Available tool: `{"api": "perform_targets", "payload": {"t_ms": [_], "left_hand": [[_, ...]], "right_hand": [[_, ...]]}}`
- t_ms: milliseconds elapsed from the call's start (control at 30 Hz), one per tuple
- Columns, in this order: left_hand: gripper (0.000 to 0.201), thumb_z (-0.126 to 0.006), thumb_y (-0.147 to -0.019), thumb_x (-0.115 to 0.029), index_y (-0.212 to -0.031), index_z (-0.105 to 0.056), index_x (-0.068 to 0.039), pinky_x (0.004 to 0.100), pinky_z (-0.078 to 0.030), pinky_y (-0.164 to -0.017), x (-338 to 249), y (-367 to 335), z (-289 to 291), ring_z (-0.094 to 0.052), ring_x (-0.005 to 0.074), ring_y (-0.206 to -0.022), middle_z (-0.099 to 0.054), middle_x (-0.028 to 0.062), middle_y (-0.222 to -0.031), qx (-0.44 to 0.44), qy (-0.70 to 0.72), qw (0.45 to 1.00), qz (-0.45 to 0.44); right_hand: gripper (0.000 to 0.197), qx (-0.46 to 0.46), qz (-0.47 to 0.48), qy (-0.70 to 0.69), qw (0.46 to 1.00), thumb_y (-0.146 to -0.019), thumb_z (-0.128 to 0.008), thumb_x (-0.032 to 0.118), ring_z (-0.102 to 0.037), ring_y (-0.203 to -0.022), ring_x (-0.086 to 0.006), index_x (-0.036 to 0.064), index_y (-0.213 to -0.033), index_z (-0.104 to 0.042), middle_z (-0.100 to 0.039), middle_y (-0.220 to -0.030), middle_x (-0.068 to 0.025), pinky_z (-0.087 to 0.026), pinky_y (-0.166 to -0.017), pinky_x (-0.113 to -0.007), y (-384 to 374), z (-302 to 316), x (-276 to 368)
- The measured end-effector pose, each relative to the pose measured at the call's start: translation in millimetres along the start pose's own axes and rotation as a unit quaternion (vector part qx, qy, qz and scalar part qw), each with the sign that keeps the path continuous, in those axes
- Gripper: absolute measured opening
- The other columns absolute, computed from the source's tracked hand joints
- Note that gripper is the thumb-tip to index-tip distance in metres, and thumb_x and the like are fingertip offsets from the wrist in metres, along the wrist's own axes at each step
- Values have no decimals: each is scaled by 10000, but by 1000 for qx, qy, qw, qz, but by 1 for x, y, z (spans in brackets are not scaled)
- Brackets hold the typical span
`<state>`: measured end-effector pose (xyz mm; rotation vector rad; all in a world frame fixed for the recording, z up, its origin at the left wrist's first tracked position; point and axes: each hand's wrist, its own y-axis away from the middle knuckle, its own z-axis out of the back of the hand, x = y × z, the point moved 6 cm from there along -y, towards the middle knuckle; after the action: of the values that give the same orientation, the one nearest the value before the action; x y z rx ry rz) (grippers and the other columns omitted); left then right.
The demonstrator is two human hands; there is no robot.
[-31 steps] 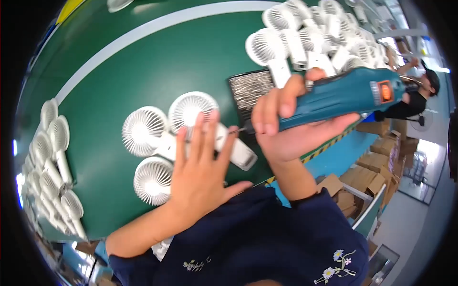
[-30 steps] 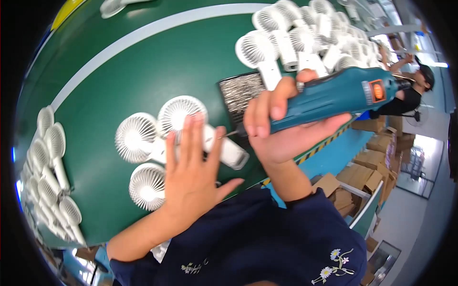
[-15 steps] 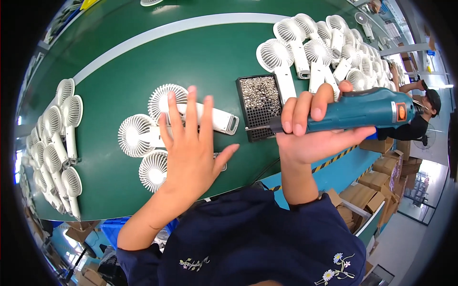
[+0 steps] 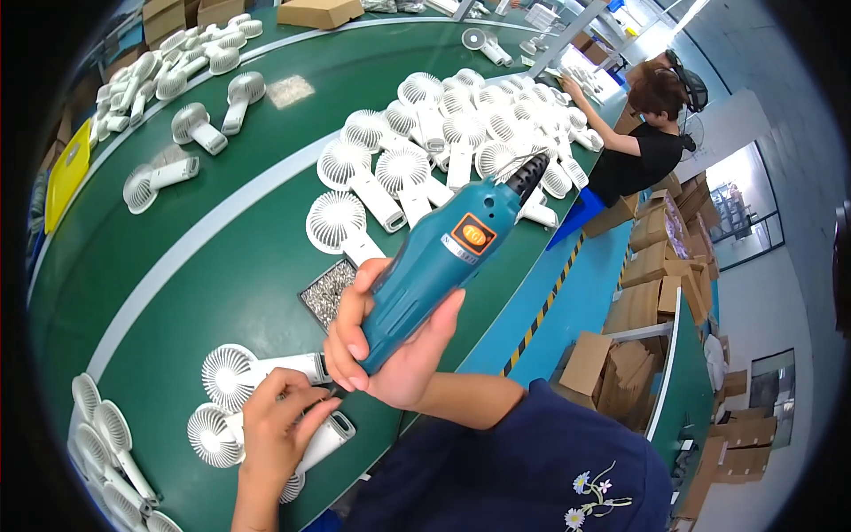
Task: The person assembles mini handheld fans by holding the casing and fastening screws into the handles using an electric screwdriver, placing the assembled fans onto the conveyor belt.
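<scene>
Here, right fingers (image 4: 351, 324) clamped round teal screwdriver (image 4: 424, 275), orange label (image 4: 473, 234) showing; left fingers (image 4: 282, 383) bent, grip unclear.

Green table (image 4: 222, 284), blue floor (image 4: 576, 288), bright glazing (image 4: 737, 199)

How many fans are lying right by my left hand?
3. One fan is just beyond your left hand, a second fan is to the hand's left, and a third fan is to its right, partly covered. Another could be hidden underneath.
</scene>
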<state>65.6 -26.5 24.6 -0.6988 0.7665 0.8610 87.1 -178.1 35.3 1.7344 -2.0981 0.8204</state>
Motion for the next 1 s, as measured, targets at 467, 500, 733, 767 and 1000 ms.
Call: {"api": "perform_targets", "payload": {"t_ms": [467,500,733,767,1000], "left_hand": [[209,-837,-701,-161,-754,-665,-53,352,-453,-620,4,-2,-7,-577,233,-701,-612,36,-813,8,-100,985,-140],[210,-836,-702,-163,-754,-666,-53,350,-452,-620,3,-4,-8,-576,229,-701,-609,35,-811,8,-97,985,-146],[225,-832,-711,-184,-724,-646,-57,338,-458,-629,2,2,-6,-574,214,-697,-603,29,-803,19,-105,985,-138],[230,-830,-717,-191,-717,-641,-59,340,-462,-627,3,3,-7,-575,215,-696,-604,29,-804,24,-105,985,-136],[217,-799,-752,-182,-838,-666,-35,383,-464,-777,4,-11,-5,-595,270,-898,-595,78,-949,39,-61,987,-141]], "right_hand": [[882,-12,-24,-75,997,-850,-244,887,-449,-403,-157,102,-1216,-409,-499,-699,-64,-393,-378,-323,-1,10,-13],[867,-7,-14,-70,997,-859,-241,879,-448,-403,-159,109,-1221,-412,-499,-701,-65,-396,-379,-323,-1,12,-9],[856,-3,-41,-55,998,-861,-232,876,-461,-416,-166,122,-1220,-422,-497,-704,-59,-407,-390,-327,1,13,-8],[863,-1,-59,-42,997,-853,-238,883,-464,-418,-169,127,-1225,-424,-497,-702,-56,-409,-394,-331,2,13,-13],[838,176,-28,22,984,-860,-372,852,-519,-496,-203,168,-1340,-431,-520,-777,-53,-424,-437,-347,-11,-6,11]]}}
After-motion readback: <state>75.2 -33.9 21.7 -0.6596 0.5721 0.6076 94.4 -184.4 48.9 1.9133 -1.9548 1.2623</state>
